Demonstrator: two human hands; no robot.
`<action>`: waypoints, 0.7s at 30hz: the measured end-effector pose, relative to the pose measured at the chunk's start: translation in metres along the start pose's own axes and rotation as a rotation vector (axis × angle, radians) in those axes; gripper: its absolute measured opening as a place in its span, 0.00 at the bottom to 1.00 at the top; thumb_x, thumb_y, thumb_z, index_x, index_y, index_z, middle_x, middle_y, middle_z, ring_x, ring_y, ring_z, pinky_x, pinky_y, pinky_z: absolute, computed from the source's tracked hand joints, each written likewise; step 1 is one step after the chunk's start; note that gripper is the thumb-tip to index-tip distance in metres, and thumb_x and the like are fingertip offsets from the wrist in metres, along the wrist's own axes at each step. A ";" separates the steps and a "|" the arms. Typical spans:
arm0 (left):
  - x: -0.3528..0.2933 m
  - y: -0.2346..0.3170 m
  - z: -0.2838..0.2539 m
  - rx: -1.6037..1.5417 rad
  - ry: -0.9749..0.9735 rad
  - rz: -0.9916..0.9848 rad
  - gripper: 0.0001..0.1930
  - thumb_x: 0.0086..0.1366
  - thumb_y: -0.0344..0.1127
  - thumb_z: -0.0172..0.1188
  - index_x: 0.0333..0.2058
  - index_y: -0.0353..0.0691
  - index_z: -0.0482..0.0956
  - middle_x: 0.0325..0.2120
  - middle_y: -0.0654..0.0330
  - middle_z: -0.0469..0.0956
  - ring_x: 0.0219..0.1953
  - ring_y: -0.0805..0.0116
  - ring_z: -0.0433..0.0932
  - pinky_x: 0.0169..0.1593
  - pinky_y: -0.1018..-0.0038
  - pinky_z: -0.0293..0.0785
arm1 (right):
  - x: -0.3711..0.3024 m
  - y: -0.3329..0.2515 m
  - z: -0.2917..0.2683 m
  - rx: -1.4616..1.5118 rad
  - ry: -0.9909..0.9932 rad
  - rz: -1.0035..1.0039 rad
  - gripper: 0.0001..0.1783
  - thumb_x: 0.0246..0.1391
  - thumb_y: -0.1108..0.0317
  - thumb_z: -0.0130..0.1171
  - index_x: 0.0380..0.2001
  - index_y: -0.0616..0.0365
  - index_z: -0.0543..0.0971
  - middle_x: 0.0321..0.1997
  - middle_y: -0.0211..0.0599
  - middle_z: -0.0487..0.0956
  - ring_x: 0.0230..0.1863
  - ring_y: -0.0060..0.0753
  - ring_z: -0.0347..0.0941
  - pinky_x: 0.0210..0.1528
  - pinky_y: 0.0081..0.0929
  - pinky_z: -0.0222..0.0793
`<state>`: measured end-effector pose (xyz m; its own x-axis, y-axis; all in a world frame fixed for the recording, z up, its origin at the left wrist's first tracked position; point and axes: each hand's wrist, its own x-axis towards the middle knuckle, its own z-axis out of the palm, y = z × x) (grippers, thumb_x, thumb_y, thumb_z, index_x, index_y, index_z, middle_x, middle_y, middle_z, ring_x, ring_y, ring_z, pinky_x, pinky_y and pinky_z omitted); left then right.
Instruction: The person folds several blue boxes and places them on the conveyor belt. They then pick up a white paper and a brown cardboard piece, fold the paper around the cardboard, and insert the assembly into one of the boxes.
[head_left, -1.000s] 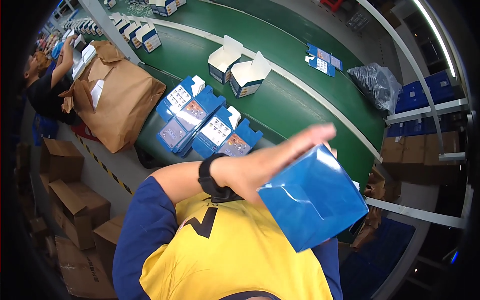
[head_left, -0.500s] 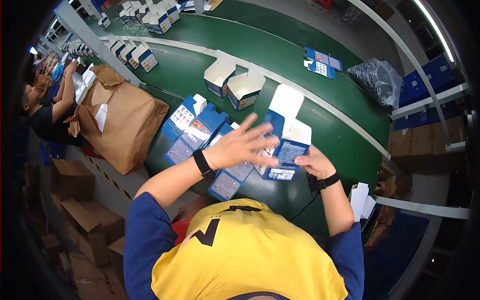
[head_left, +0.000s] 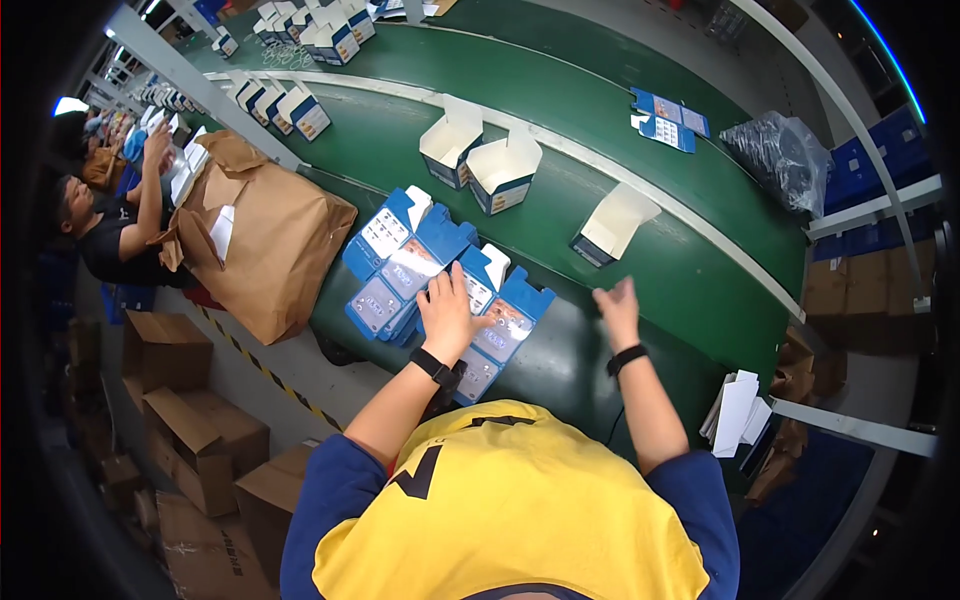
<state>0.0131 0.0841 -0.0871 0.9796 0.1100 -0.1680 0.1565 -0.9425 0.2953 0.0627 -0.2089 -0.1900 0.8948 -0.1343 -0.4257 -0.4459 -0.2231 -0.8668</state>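
Observation:
My left hand (head_left: 448,318) lies over the flat blue carton blanks, its fingers stretched out and its thumb spread to the right. Under and beside it are a left stack of blanks (head_left: 376,304) and a right stack (head_left: 507,325), each with white flaps and printed panels. My right hand (head_left: 618,308) hovers over the bench, somewhat blurred, with its fingers apart and nothing in them. Just beyond it, a folded-up blue and white box (head_left: 603,240) stands on the green belt with its lid up. Two more open boxes, one on the left (head_left: 452,145) and one beside it (head_left: 502,175), stand farther left.
A large brown paper bag (head_left: 275,235) bulges at the left, near a co-worker (head_left: 125,225). Across the divider lie an unfolded blank (head_left: 668,120) and a dark plastic-wrapped bundle (head_left: 778,160). White card pieces (head_left: 737,412) stand at right. Cardboard cartons (head_left: 200,440) fill the lower left.
The box that was in my right hand now stands on the belt, released. My right hand is empty, and my left hand has moved down-left from the box onto the flat blanks.

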 end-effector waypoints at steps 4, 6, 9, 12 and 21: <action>-0.004 0.014 -0.001 0.192 0.101 0.106 0.54 0.37 0.48 0.74 0.61 0.40 0.53 0.44 0.48 0.66 0.50 0.51 0.65 0.54 0.53 0.57 | -0.113 -0.054 0.063 0.456 -0.381 0.342 0.48 0.49 0.56 0.62 0.65 0.63 0.49 0.53 0.41 0.67 0.54 0.28 0.62 0.49 0.27 0.64; -0.004 0.019 -0.001 0.161 0.106 0.066 0.54 0.38 0.46 0.74 0.62 0.40 0.51 0.45 0.46 0.66 0.50 0.51 0.65 0.53 0.52 0.58 | -0.124 -0.071 0.073 0.411 -0.430 0.338 0.49 0.49 0.56 0.62 0.65 0.63 0.46 0.55 0.41 0.66 0.55 0.28 0.62 0.50 0.27 0.63; -0.003 0.019 0.002 -0.071 0.128 0.064 0.53 0.40 0.43 0.73 0.62 0.41 0.50 0.46 0.45 0.65 0.50 0.49 0.65 0.54 0.50 0.57 | -0.133 -0.085 0.084 0.287 -0.550 0.326 0.52 0.48 0.57 0.62 0.66 0.63 0.42 0.58 0.40 0.63 0.57 0.29 0.60 0.52 0.28 0.62; 0.001 0.012 0.010 -0.537 0.160 0.058 0.51 0.42 0.38 0.72 0.63 0.42 0.49 0.46 0.44 0.65 0.51 0.46 0.64 0.54 0.47 0.54 | -0.142 -0.092 0.087 0.270 -0.524 0.267 0.53 0.48 0.58 0.61 0.66 0.63 0.39 0.62 0.39 0.60 0.60 0.31 0.59 0.57 0.24 0.57; -0.001 -0.003 0.003 -0.159 0.137 0.143 0.46 0.47 0.33 0.68 0.62 0.38 0.50 0.48 0.43 0.64 0.50 0.44 0.64 0.54 0.57 0.60 | -0.153 -0.080 0.110 0.593 -0.427 0.144 0.46 0.48 0.70 0.59 0.65 0.64 0.45 0.58 0.40 0.66 0.57 0.28 0.62 0.56 0.19 0.56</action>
<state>0.0112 0.0865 -0.0904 0.9994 0.0316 0.0121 0.0226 -0.8911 0.4532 -0.0362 -0.0645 -0.0845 0.8128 0.2913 -0.5044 -0.5810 0.3435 -0.7379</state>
